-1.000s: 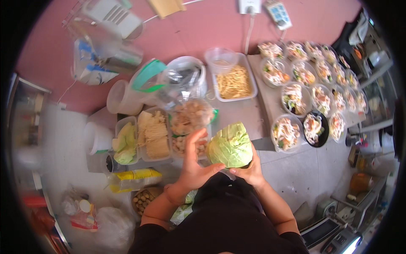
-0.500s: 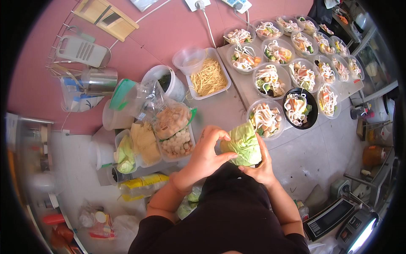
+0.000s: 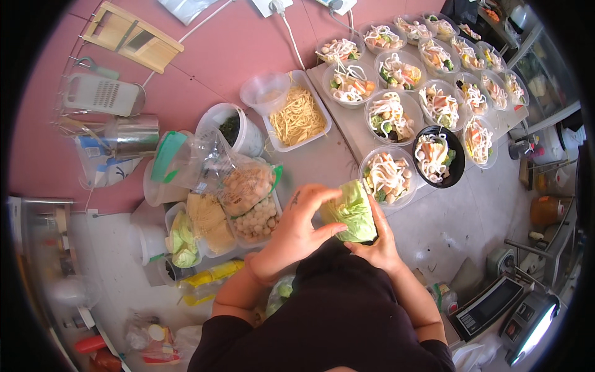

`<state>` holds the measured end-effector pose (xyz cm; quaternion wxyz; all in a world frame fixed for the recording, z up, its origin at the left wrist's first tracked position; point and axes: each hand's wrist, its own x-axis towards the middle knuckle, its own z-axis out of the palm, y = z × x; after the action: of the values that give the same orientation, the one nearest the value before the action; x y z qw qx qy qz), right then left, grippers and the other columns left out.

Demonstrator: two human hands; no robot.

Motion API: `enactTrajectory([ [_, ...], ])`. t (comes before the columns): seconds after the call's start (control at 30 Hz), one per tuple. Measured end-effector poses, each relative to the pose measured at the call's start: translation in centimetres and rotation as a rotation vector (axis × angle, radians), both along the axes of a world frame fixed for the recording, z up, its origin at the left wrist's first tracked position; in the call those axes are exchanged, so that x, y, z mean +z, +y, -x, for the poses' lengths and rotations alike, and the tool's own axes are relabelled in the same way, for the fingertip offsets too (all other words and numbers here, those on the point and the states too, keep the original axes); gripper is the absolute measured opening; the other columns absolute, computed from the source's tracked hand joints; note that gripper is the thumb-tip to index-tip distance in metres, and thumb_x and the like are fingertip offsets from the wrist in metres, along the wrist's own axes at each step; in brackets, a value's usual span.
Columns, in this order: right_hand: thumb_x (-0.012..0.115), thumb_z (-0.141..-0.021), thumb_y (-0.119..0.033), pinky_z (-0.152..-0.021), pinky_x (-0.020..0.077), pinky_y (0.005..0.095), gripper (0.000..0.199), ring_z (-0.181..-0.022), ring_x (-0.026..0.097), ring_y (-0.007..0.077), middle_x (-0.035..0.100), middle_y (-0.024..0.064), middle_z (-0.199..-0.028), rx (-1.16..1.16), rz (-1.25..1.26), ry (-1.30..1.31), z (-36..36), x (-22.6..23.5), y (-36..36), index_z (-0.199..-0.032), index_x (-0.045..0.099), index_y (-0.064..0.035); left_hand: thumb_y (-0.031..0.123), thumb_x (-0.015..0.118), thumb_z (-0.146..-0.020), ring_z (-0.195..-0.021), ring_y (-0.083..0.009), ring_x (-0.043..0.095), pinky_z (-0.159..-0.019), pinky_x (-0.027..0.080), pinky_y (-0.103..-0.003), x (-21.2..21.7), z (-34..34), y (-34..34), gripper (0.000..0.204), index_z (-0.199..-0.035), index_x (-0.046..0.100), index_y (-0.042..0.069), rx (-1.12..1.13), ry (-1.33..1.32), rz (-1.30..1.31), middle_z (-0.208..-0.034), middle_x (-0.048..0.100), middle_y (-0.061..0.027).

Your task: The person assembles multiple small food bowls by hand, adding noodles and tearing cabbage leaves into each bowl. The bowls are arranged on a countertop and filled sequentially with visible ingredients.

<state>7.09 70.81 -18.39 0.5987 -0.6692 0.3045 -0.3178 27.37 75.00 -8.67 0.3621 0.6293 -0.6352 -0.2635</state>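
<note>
Pink wall behind, grey counter below it. Left to right: green leaves, round pale pieces, then my left hand, thumb and fingers arched apart at the left side of the cabbage; can't tell if pinching a leaf. Cabbage is up in front of me, right hand gripping its right side. Filled black bowl further right.

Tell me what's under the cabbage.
Around the lower edge of the cabbage, part of the right hand and dark clothing show. The cabbage itself covers its underside, so any fingers there and whatever lies directly beneath can't be seen.
</note>
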Motion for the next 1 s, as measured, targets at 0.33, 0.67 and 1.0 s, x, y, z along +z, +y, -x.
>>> enactTrajectory([
  [0.33,0.083,-0.06,-0.003,-0.098,0.0429,0.0405,0.1,-0.111,0.053,0.0319,0.054,0.0166,-0.128,0.037,0.139,0.018,-0.7,1.1,0.3,-0.147,0.034,-0.0013,0.007,0.08,-0.074,-0.107,-0.0274,0.054,-0.094,0.044,-0.036,-0.1,-0.6,-0.7,0.047,-0.117,0.062,0.005,-0.035,-0.023,0.02,-0.115,0.058,-0.0109],
  [0.67,0.082,-0.059,-0.004,-0.096,0.0447,0.039,0.098,-0.108,0.055,0.0313,0.055,0.0163,-0.126,0.03,0.231,0.135,-0.6,1.3,0.6,-0.146,0.036,0.0004,-0.004,0.076,-0.074,-0.093,-0.0253,0.056,-0.077,0.048,-0.034,-1.4,1.3,-0.1,0.018,-0.084,0.064,0.004,0.021,-0.062,0.186,-0.1,0.062,-0.0088],
  [1.0,0.08,-0.059,-0.003,-0.09,0.0433,0.0415,0.093,-0.098,0.052,0.0328,0.058,0.0152,-0.106,-0.021,0.282,0.112,-0.7,1.6,0.5,-0.144,0.04,-0.0015,-0.003,0.073,-0.077,-0.092,-0.0267,0.056,-0.077,0.047,-0.035,-1.7,1.6,0.4,0.02,-0.089,0.058,0.004,0.069,-0.12,0.124,-0.098,0.061,-0.0097],
])
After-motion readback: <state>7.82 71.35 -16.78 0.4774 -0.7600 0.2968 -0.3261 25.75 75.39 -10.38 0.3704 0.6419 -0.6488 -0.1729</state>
